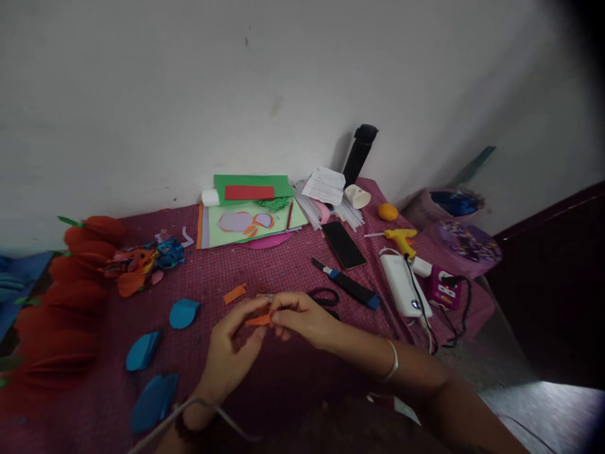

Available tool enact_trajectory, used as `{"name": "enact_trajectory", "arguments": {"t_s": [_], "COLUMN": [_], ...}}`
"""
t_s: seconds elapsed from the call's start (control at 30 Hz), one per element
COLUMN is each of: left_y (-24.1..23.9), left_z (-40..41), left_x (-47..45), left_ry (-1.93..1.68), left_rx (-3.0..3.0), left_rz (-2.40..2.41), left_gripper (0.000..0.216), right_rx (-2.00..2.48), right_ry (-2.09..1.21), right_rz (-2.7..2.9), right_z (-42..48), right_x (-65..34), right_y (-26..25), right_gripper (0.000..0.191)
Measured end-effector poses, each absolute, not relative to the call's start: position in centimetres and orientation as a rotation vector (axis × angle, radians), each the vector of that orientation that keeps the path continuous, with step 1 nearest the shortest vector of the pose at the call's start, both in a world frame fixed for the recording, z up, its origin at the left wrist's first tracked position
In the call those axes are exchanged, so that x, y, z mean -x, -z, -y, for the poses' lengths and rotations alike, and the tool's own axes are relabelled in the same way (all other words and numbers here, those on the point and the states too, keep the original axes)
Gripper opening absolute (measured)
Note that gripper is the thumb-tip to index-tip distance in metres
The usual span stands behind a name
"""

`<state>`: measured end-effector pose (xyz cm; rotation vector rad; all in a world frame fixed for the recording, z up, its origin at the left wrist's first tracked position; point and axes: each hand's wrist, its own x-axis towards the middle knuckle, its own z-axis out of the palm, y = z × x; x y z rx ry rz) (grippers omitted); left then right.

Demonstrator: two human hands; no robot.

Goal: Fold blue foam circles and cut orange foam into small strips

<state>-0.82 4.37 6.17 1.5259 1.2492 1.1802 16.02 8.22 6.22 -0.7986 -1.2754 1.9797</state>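
Note:
My right hand (pixel 302 317) pinches a small orange strip (pixel 258 321), thin like craft foam or paper. My left hand (pixel 236 350) curls around the strip's other side, its thumb and fingers closed toward it. The fingers partly cover the strip. Just beyond the hands lies another small orange piece (pixel 235 294). Black-handled scissors (pixel 324 295) rest on the table behind my right hand, their blades mostly hidden. To the left lie blue teardrop-shaped pieces: a single one (pixel 183 313) and two stacks, one (pixel 142 350) behind the other (pixel 154 403).
A red-checked cloth (pixel 198 372) covers the table. Red-orange pumpkin-like shapes (pixel 70 302) line the left side. Coloured sheets (pixel 217 236) lie by the wall. Rightward are a box cutter (pixel 350 285), phone (pixel 344 244), yellow glue gun (pixel 401 238), white power bank (pixel 404 284) and black bottle (pixel 360 154).

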Motion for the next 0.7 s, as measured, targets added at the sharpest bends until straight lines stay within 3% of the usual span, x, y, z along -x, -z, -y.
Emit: {"name": "enact_trajectory", "arguments": {"t_s": [0.17, 0.3, 0.47, 0.57, 0.7], "left_y": [-5.8, -4.7, -4.2, -5.3, -7.2], "left_z": [-4.8, -5.0, -5.0, -5.0, -5.0], "left_x": [0.9, 0.6, 0.2, 1.0, 3.8], "left_ry": [-1.055, -1.039, -1.115, -1.22, -1.567], "left_rx": [-1.301, -1.211, -1.081, -1.058, -0.834], "left_rz": [-1.112, -1.184, -1.193, -1.23, -1.204], "left_gripper": [0.013, 0.029, 0.027, 0.031, 0.031], "right_rx": [0.837, 0.883, 0.915, 0.937, 1.016], "right_ry": [-1.778, -1.816, -1.907, -1.865, -1.727], "right_rz": [1.474, 1.492, 1.298, 1.267, 1.36], "right_z": [-8.6, -8.8, -8.9, -9.5, -11.2], "right_x": [-16.4, -16.4, -16.0, -16.0, -16.7], "right_y": [-6.6, -6.3, -5.5, -5.1, -4.9], "right_gripper": [0.011, 0.012, 0.025, 0.031, 0.025]}}
